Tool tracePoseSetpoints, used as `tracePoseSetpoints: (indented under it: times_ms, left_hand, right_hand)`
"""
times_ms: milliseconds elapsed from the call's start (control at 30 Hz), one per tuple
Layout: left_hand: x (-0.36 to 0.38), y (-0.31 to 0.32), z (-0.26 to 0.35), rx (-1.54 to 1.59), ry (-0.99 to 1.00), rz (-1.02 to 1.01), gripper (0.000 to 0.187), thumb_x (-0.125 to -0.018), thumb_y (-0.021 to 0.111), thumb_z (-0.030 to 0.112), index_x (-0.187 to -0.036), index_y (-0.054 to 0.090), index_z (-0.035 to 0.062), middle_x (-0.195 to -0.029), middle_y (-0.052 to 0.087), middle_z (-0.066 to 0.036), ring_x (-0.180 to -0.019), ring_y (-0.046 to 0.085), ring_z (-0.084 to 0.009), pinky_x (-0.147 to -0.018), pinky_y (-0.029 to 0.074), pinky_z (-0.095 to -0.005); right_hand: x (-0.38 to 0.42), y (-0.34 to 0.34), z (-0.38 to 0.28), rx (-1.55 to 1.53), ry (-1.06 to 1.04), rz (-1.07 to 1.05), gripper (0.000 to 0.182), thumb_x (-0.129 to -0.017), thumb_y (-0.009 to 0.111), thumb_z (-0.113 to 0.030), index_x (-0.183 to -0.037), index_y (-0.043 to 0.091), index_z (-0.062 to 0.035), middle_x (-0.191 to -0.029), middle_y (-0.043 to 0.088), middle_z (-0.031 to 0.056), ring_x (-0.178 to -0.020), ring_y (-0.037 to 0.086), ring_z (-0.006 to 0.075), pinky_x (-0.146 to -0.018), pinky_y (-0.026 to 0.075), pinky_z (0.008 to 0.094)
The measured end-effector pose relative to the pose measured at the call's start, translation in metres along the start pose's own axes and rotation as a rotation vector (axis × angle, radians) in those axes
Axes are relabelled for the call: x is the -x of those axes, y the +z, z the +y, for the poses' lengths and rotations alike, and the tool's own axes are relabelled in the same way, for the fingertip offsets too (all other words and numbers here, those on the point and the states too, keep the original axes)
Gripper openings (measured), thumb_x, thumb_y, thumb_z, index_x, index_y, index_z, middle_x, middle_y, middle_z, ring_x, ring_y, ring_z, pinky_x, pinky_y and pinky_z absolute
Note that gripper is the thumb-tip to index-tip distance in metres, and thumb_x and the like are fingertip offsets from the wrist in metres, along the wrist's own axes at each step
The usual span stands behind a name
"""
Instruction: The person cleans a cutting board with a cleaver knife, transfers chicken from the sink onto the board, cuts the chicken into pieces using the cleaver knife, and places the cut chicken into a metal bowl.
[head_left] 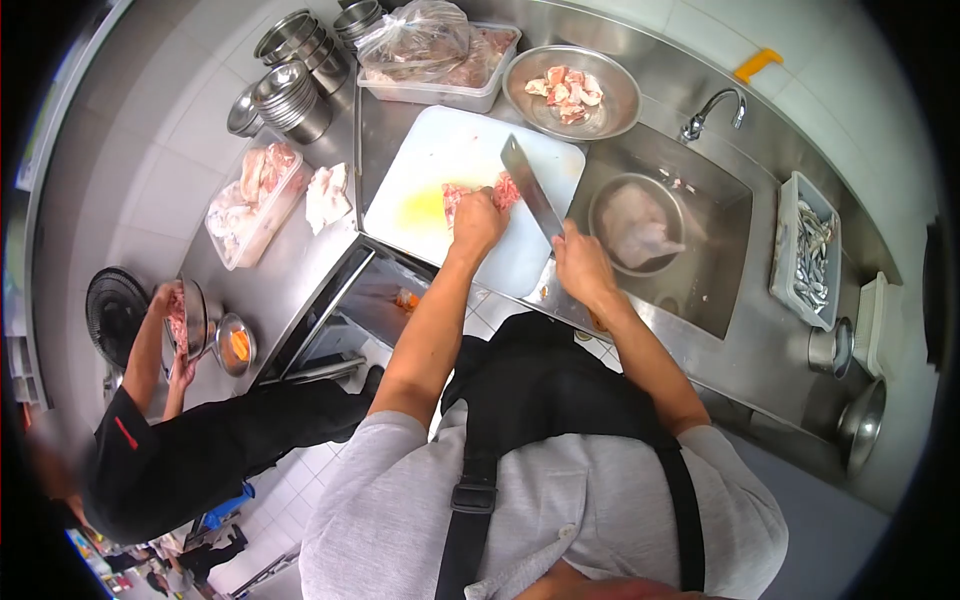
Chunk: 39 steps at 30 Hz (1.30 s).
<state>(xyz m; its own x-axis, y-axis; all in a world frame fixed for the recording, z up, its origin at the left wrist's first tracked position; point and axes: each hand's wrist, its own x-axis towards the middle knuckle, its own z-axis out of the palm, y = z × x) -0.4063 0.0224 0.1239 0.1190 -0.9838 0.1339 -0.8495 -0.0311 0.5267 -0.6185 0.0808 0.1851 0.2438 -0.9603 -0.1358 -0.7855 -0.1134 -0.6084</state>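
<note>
Fingers [478, 205] of left hand [476, 225] curled down over a lump of raw pink meat [478, 192], pinning it to a white plastic cutting board [440, 165] near the board's middle; right hand [583, 268] closed tight round the handle of a broad steel cleaver [530, 188], blade raised at a slant with its edge just beside the meat. Judged well into the cutting: far behind the board, a round metal bowl [608, 118] holding a small heap of chopped pink-and-white chunks, still mostly bare; a clear rectangular tub [455, 95] of uncut pieces under a crumpled plastic bag, so plenty seemingly left. Yellowish greasy smear on the board, left of the meat. To the right, a sunken steel sink [722, 225] with a bowl of pale, smooth, wet flesh [638, 228] and a curved tap; farther right, a white tray of small silvery fish [808, 255]. To the left, on brushed steel counter [290, 260], another clear tub of glossy raw poultry [255, 195] and stacked metal bowls [290, 95]. At lower left, a second person in black [180, 450], hands in a metal bowl.
</note>
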Motion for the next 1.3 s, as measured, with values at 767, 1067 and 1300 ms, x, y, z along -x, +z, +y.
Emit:
tracePoseSetpoints:
  times_ms: [767,1067,1300]
  left_hand:
    - [-0.056,0.0,-0.016,0.164,-0.134,-0.054,0.028,-0.082,0.074,0.021,-0.096,0.075,-0.003,-0.091,0.075,-0.025,-0.086,0.074,-0.0379,-0.083,0.058,-0.0434]
    - [-0.123,-0.036,0.064,0.419,0.19,0.069,0.044,-0.086,0.082,0.036,-0.114,0.074,0.003,-0.103,0.077,-0.02,-0.092,0.075,-0.0318,-0.083,0.058,-0.0395]
    - [-0.057,-0.089,-0.048,-0.193,-0.072,0.094,0.073,-0.084,0.077,0.051,-0.125,0.065,-0.0079,-0.109,0.074,-0.027,-0.104,0.072,-0.0405,-0.09,0.057,-0.0455]
  right_hand:
    - [0.028,0.021,0.077,-0.943,0.398,-0.332,0.017,-0.106,0.055,-0.02,-0.103,0.05,-0.0045,-0.062,0.051,0.003,-0.042,0.049,0.0139,-0.035,0.04,0.0333]
    - [-0.014,-0.021,0.036,-1.071,0.28,-0.119,0.016,-0.107,0.055,-0.021,-0.103,0.051,-0.0061,-0.064,0.053,0.0029,-0.04,0.049,0.0135,-0.036,0.043,0.0329]
    - [0.024,-0.032,0.055,-0.691,0.211,-0.171,0.016,-0.101,0.053,-0.013,-0.111,0.055,-0.0007,-0.065,0.055,0.0041,-0.043,0.053,0.0131,-0.038,0.043,0.0321]
